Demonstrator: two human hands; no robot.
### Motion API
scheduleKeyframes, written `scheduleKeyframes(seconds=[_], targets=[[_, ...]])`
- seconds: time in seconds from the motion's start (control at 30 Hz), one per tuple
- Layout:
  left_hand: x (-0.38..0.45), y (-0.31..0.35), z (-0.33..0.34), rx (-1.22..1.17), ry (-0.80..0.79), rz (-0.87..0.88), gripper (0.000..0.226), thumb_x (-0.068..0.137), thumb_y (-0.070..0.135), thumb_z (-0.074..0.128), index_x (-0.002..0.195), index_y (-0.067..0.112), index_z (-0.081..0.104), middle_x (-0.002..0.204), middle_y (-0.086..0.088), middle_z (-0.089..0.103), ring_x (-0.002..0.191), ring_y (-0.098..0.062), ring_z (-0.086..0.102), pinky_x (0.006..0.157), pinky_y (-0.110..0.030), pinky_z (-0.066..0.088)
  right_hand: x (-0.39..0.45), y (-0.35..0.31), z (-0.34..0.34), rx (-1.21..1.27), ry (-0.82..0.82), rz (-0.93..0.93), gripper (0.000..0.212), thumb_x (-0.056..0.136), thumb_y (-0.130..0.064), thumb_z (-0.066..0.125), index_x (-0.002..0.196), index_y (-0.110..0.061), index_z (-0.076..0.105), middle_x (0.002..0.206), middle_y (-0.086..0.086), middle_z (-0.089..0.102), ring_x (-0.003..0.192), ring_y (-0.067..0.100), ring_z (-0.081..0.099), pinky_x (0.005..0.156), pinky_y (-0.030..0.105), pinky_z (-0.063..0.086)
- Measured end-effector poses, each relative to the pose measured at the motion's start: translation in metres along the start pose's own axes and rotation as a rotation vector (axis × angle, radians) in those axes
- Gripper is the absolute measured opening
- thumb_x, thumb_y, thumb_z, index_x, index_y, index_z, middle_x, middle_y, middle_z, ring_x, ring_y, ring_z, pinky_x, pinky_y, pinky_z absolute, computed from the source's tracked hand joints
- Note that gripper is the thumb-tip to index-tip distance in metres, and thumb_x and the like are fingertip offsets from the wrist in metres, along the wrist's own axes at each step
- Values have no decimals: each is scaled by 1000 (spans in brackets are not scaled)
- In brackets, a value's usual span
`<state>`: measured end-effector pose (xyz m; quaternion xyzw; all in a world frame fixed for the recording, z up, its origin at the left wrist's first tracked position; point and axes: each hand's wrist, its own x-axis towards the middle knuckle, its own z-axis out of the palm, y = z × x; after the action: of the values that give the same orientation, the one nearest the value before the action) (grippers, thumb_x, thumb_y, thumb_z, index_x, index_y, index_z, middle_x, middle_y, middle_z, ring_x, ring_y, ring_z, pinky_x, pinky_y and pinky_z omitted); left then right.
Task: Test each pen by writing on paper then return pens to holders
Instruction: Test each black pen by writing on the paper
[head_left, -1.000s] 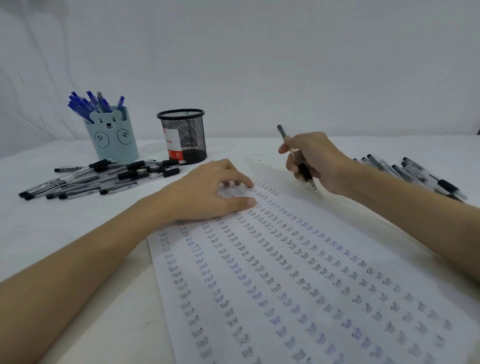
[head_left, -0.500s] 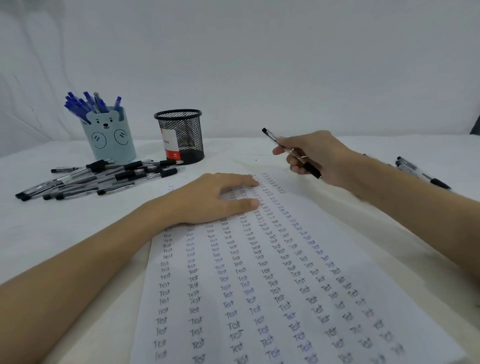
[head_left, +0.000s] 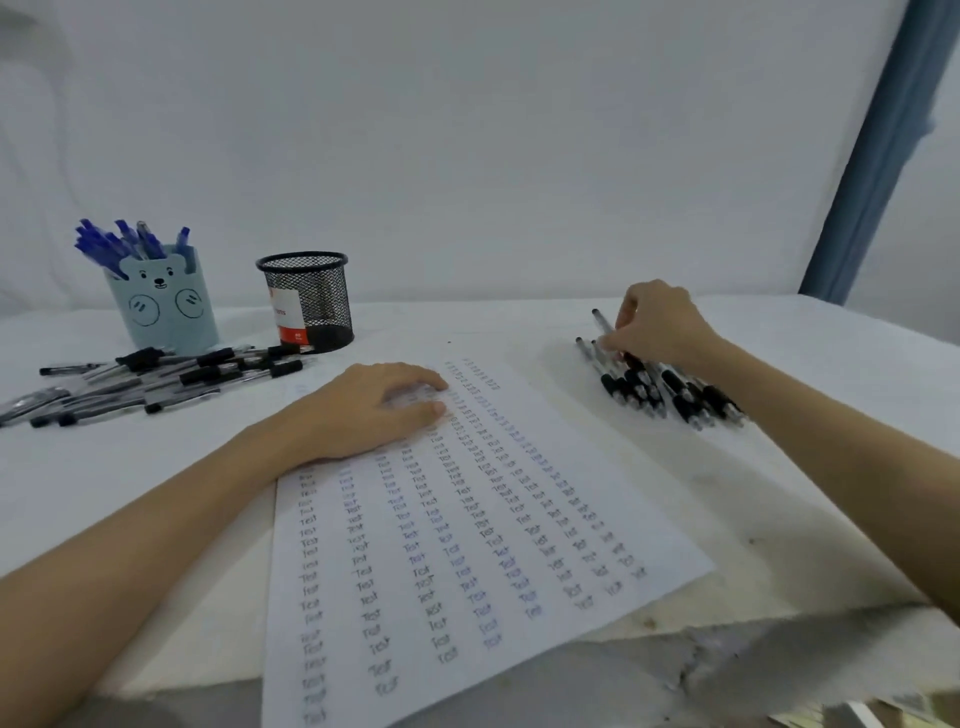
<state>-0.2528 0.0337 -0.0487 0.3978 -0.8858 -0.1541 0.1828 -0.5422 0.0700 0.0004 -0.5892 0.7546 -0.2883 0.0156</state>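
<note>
A white sheet of paper (head_left: 467, 525) covered in columns of the word "Test" lies in front of me. My left hand (head_left: 374, 410) rests flat on its upper left part, fingers straight. My right hand (head_left: 660, 322) hovers over a pile of black pens (head_left: 670, 389) to the right of the paper and pinches one black pen (head_left: 602, 319), whose end sticks out to the upper left. A light blue bear holder (head_left: 161, 306) with several blue pens (head_left: 124, 244) and a black mesh holder (head_left: 306, 301) stand at the back left.
A second pile of black pens (head_left: 156, 379) lies in front of the two holders on the white table (head_left: 519, 317). The table's worn front edge (head_left: 727, 639) runs under the paper's lower end. A blue post (head_left: 878, 150) rises at the right.
My right hand has carried the black pen from above the paper's top over to the pen pile on the right. My left hand has stayed on the paper. The view has turned right.
</note>
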Motion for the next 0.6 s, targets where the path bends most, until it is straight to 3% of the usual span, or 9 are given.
scheduleKeyframes(seconds=[0.13, 0.23, 0.4, 0.47, 0.6], targets=[[-2, 2, 1, 23, -1, -1, 42, 87, 49, 54, 128, 38, 51, 143, 15, 42, 132, -5, 37, 108, -22, 24, -2, 3, 11, -131, -18, -58, 19, 84, -14, 61, 88, 5, 60, 78, 19, 58, 71, 30, 54, 56, 26, 37], [-3, 2, 0, 32, 7, -6, 44, 86, 52, 53, 128, 38, 52, 141, 17, 44, 130, -4, 38, 107, -22, 26, -4, 4, 18, -184, 0, -66, 15, 88, -16, 54, 80, -5, 49, 71, 10, 48, 64, 24, 44, 59, 27, 35], [-9, 3, -7, -20, 120, -4, 32, 88, 53, 52, 115, 38, 58, 125, 21, 54, 114, 1, 47, 90, -18, 34, -11, -4, 21, -302, -17, -102, 24, 92, -23, 48, 76, -6, 43, 71, 7, 45, 65, 23, 43, 51, 28, 29], [-14, 0, -14, -29, 162, -19, 27, 89, 51, 51, 110, 37, 61, 119, 23, 55, 112, 0, 48, 92, -24, 37, -12, -6, 21, -338, -2, -110, 29, 93, -26, 47, 73, -6, 40, 67, 5, 41, 61, 21, 40, 50, 27, 26], [-37, -9, -31, -60, 225, -33, 19, 91, 42, 51, 104, 35, 63, 116, 19, 59, 110, 1, 50, 94, -23, 36, -4, -20, 15, -296, 99, -85, 12, 85, -15, 53, 80, -4, 49, 75, 9, 54, 66, 24, 46, 56, 27, 34]])
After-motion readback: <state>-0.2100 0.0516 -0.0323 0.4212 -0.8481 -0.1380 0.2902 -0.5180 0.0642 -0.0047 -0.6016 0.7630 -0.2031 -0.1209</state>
